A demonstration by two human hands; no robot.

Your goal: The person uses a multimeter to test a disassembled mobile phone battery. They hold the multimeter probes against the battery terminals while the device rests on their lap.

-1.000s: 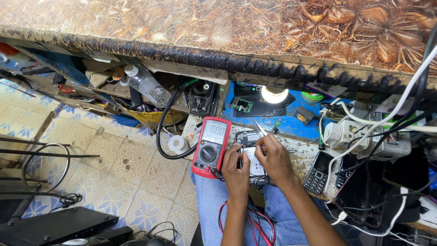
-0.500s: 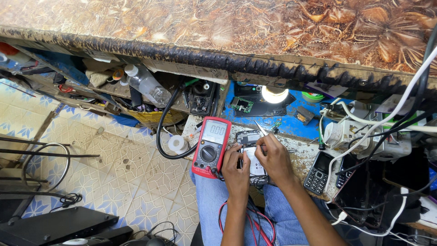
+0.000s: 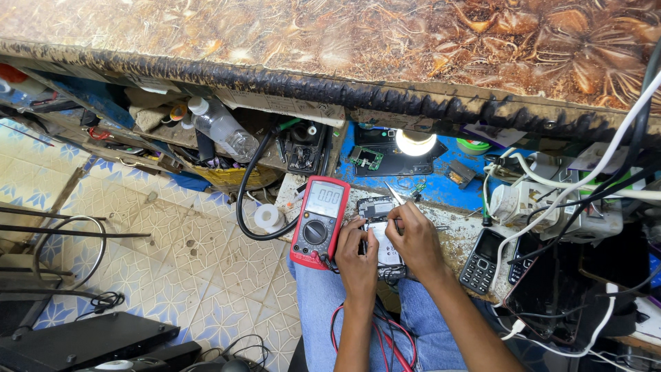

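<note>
An opened mobile phone [image 3: 375, 207] with its back off lies on the worn workbench [image 3: 454, 231] in front of me. My left hand [image 3: 357, 258] grips the phone's left edge and steadies it. My right hand [image 3: 416, 241] pinches metal tweezers [image 3: 394, 193] whose tips point at the phone's upper part. A red digital multimeter [image 3: 318, 222] lies just left of the phone, its red and black leads [image 3: 375, 337] running down over my lap in blue jeans.
A lit bulb [image 3: 415, 142] glows over a blue mat with a circuit board [image 3: 363, 157]. Two keypad phones [image 3: 485, 251] and tangled white and black cables [image 3: 551, 200] crowd the right. A plastic bottle [image 3: 222, 127], a solder roll [image 3: 267, 218] and clutter sit left, above a tiled floor.
</note>
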